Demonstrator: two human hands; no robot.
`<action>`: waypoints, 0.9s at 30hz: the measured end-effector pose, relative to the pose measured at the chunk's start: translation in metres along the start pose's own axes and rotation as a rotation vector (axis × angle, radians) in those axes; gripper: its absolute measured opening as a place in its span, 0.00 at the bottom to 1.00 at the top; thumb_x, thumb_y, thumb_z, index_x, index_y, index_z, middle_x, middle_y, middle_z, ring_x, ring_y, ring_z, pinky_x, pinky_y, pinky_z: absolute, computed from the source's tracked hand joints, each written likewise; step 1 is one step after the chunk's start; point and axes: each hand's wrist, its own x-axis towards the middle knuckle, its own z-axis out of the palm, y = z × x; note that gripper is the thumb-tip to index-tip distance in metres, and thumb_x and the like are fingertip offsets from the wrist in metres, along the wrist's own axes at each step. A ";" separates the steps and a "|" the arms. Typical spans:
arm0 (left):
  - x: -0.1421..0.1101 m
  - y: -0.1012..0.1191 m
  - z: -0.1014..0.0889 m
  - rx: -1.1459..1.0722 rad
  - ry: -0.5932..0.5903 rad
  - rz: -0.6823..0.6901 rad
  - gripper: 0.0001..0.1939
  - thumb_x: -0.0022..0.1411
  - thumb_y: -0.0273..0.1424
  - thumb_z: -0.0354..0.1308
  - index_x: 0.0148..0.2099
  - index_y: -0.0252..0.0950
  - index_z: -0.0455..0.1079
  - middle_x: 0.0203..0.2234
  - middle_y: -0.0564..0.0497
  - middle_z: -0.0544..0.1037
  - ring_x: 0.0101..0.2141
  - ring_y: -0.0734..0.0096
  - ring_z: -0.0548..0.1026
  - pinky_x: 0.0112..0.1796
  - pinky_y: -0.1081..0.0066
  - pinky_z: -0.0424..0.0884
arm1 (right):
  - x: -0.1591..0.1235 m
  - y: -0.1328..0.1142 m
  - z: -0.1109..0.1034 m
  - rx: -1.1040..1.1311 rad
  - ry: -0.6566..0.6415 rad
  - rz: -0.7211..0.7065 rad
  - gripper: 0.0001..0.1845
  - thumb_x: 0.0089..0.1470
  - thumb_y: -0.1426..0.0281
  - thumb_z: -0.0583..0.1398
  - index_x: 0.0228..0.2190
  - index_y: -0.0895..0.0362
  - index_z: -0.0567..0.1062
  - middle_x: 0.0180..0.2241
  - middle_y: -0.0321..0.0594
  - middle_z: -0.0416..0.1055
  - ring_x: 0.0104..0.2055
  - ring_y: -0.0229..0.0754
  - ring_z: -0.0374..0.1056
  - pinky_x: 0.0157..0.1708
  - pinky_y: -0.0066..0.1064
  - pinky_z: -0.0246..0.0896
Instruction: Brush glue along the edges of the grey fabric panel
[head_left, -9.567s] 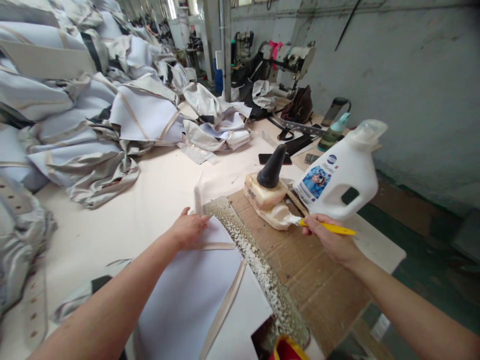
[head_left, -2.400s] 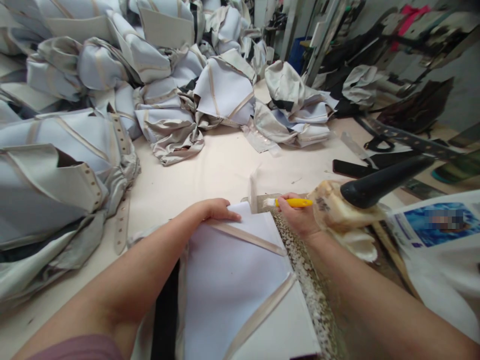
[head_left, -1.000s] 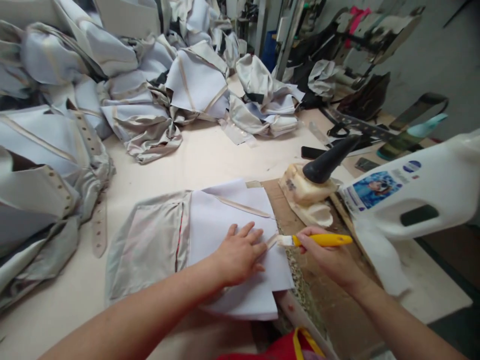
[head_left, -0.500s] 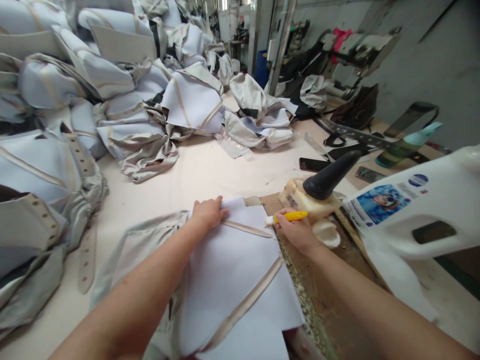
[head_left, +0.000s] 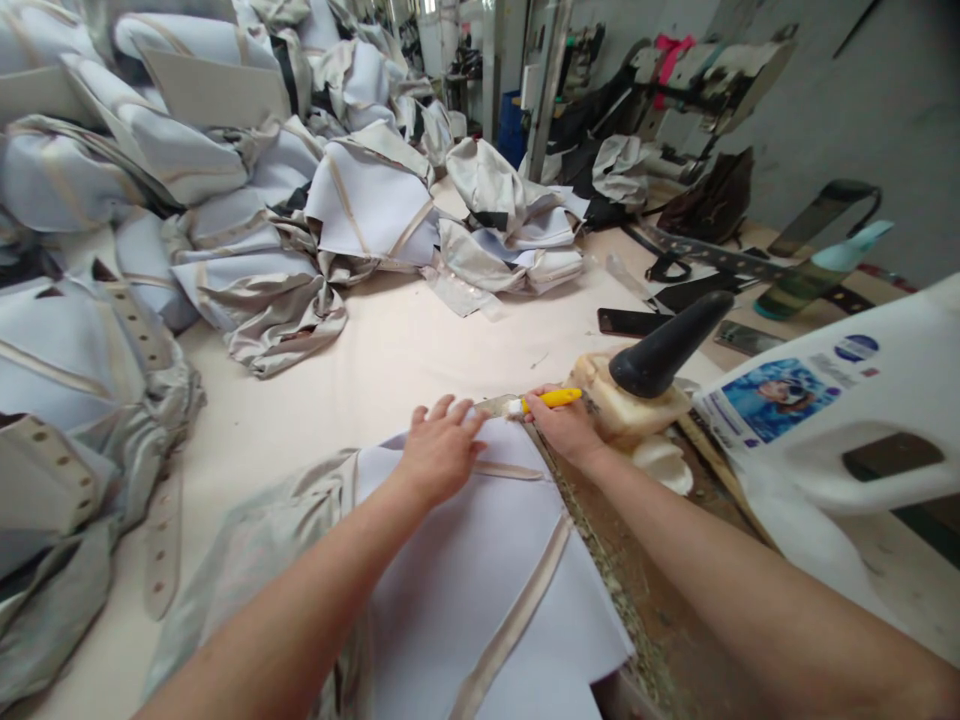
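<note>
A white fabric panel (head_left: 480, 570) with beige tape strips lies on the table in front of me. My left hand (head_left: 439, 450) presses flat on its far edge, fingers spread. My right hand (head_left: 566, 428) grips a yellow-handled brush (head_left: 544, 400), whose white bristles touch the panel's far right corner. Just right of the brush stands a glue-crusted pot (head_left: 630, 405) with a black cone-shaped top (head_left: 667, 345).
A large white plastic jug (head_left: 840, 410) lies on its side at right. Glue-spattered cardboard (head_left: 637, 620) runs along the panel's right edge. Heaps of finished fabric pieces (head_left: 225, 200) fill the left and back. A phone (head_left: 630, 322), a ruler and a bottle (head_left: 817, 272) lie at far right.
My left hand has slid right along the panel's far edge and opened flat. The brush has moved slightly left and further away, onto the panel's corner.
</note>
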 end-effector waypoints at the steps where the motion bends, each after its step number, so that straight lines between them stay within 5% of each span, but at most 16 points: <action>1: 0.000 0.010 0.006 -0.045 -0.011 0.085 0.21 0.64 0.40 0.44 0.58 0.48 0.57 0.58 0.50 0.60 0.58 0.56 0.52 0.51 0.52 0.55 | -0.003 0.000 -0.003 -0.007 -0.007 -0.001 0.10 0.49 0.65 0.51 0.25 0.55 0.70 0.20 0.35 0.70 0.27 0.40 0.67 0.33 0.30 0.59; 3: -0.001 0.025 0.018 -0.119 -0.071 0.178 0.19 0.64 0.43 0.43 0.55 0.48 0.61 0.56 0.51 0.63 0.57 0.55 0.55 0.50 0.49 0.57 | -0.012 0.001 -0.011 -0.022 -0.040 0.003 0.10 0.48 0.65 0.52 0.21 0.55 0.68 0.17 0.35 0.68 0.25 0.40 0.66 0.31 0.30 0.59; 8: -0.006 0.031 0.039 -0.179 -0.054 0.130 0.20 0.64 0.42 0.44 0.56 0.47 0.59 0.58 0.49 0.61 0.59 0.55 0.51 0.52 0.44 0.53 | -0.033 0.002 -0.034 -0.033 -0.147 0.051 0.12 0.45 0.68 0.53 0.13 0.53 0.62 0.11 0.33 0.61 0.15 0.38 0.60 0.19 0.30 0.55; 18: -0.009 0.029 0.045 -0.185 -0.015 0.126 0.21 0.65 0.43 0.41 0.58 0.46 0.59 0.59 0.50 0.60 0.60 0.54 0.51 0.53 0.42 0.51 | 0.013 -0.017 0.003 -0.016 -0.040 0.035 0.10 0.47 0.67 0.51 0.19 0.54 0.67 0.17 0.35 0.68 0.24 0.40 0.66 0.29 0.30 0.59; 27: -0.009 0.029 0.048 -0.203 -0.031 0.118 0.21 0.65 0.43 0.41 0.58 0.46 0.58 0.60 0.50 0.58 0.61 0.55 0.49 0.54 0.42 0.50 | -0.021 -0.010 -0.026 -0.048 -0.116 0.064 0.12 0.45 0.68 0.52 0.14 0.54 0.64 0.13 0.34 0.63 0.17 0.39 0.63 0.22 0.30 0.57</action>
